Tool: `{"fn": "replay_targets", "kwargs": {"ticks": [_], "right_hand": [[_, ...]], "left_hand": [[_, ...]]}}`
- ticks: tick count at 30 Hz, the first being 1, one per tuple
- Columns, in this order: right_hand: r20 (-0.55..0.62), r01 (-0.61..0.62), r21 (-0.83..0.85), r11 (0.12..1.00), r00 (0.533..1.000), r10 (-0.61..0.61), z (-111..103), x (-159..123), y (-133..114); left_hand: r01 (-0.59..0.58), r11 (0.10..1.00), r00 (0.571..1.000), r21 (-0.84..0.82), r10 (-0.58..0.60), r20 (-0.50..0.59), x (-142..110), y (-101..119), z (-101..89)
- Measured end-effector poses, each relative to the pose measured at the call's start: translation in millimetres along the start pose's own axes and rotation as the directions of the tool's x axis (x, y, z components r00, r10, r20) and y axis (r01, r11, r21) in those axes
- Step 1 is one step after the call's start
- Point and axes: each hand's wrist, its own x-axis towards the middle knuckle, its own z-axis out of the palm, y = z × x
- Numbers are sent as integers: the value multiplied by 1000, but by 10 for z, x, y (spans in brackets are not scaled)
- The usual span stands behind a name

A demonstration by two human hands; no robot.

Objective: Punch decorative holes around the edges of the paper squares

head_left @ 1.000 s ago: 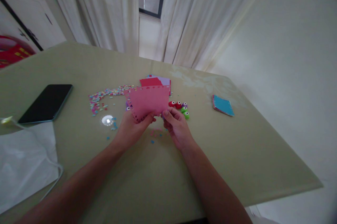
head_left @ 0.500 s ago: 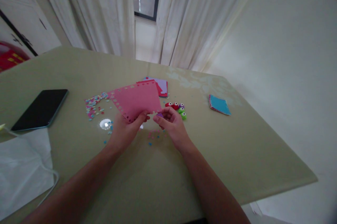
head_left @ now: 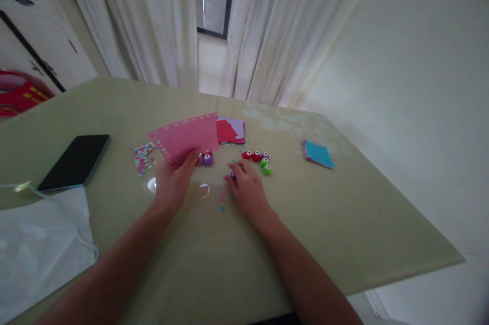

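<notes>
My left hand pinches the near edge of a pink sheet of paper, which is raised and has small cut-outs along its edges. My right hand is low at the table, its fingers curled round a small purple craft punch that they mostly hide. Just beyond my left thumb sits another purple punch with an eye on it, close to a red one. Right of centre stand several more eyed punches, among them a red punch and a green punch.
Paper confetti lies left of the pink sheet. Behind it are stacked red and lilac papers. A black-screened tablet and a white cloth-like sheet with a cord occupy the left. Blue-topped paper squares lie right.
My right hand has come away from the pink sheet's edge and down to the table with the purple punch. My left hand has drawn the sheet slightly left, uncovering punches behind it.
</notes>
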Motion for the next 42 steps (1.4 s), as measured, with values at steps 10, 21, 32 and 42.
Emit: {"fn": "replay_targets", "kwargs": {"ticks": [10,21,32,42], "right_hand": [[114,189,-240,952,979,-166,142,408,-369],[-11,56,207,977,998,-55,25,-128,-267],[149,-264,912,314,927,345,-7,-28,-176],[246,-294,951,92,904,349,-104,14,-114]], "left_hand": [[14,993,1000,-120,-16,-12,78,-45,14],[76,971,990,-228,-46,133,18,-107,49],[267,926,946,-267,-200,253,-88,-132,89],[240,952,943,-192,-181,280,-132,-74,83]]}}
